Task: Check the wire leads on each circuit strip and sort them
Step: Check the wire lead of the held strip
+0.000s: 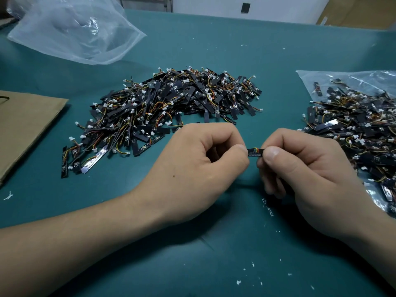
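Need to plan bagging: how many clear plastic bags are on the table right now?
2. One empty clear bag lies at the far left; the other clear bag lies at the right edge under a heap of circuit strips. More may lie outside the view.

Both forearms enter from the lower corners of the frame bare, with no sleeve, glove, watch or ring on them. The left hand (192, 159) shows a small dark spot on its back. The right hand (304, 168) shows a short, trimmed thumbnail facing the camera.
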{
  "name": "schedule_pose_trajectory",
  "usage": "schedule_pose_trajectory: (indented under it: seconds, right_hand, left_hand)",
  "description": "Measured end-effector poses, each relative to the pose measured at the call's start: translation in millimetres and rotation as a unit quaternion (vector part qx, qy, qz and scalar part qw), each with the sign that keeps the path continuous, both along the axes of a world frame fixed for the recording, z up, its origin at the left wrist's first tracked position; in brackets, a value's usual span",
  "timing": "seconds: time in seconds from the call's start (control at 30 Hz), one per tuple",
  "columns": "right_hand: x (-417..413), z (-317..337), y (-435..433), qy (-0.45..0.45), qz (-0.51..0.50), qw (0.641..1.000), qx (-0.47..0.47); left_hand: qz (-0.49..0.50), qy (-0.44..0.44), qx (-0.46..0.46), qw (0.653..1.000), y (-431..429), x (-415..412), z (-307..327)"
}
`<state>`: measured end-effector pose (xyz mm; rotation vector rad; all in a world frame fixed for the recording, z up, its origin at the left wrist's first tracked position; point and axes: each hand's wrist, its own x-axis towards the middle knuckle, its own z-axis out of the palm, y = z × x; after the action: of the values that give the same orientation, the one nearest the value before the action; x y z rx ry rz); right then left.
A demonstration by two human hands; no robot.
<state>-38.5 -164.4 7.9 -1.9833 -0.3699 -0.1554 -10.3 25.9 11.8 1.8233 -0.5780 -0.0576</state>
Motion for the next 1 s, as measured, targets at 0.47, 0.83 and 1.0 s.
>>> schedule_pose_trajectory:
  seconds: [0.47, 0.83, 1.0]
  right_hand:
    - [0.6, 0.1, -1.7, 0.007, 0.018, 1.000, 0.010]
    - [0.4, 1.0, -2.4, 0.013, 0.041, 0.999, 0.020]
    - [-0.3, 0.5, -2.0, 0.022, 0.050, 0.998, 0.010]
  left_hand:
    - [-0.025, 0.003, -0.006, 1.000, 0.8, -1.7, 1.4]
    - [-0.034, 0.009, -0.026, 0.999, 1.3, -0.9, 1.5]
    - [-0.031, -0.001, -0.017, 0.999, 1.3, -1.2, 1.1]
